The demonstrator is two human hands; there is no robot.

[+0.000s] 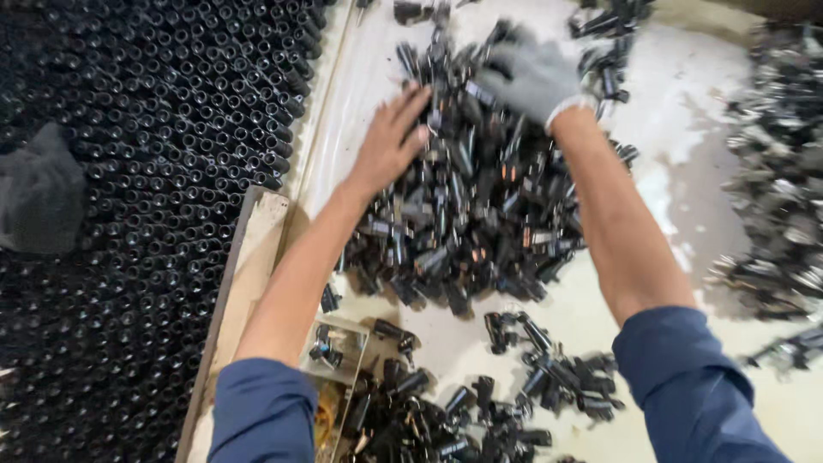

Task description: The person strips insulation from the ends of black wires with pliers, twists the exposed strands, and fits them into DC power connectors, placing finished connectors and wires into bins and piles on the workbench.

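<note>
Blue sleeves (pixel 261 411) reach over black fittings (pixel 463 214) on the desk (pixel 686 86); bare left hand (pixel 390 141) spread flat, gloved right hand (pixel 531 77) open on the pile, beside racked tubes (pixel 154 171).

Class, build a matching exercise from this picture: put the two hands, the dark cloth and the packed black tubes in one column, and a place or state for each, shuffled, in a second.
1. left hand
2. right hand
3. dark cloth
4. black tubes

A. grey glove
B. bare, on the pile
C. upright in rows
D. on the tubes, far left

Pairs: 1-B, 2-A, 3-D, 4-C
</note>
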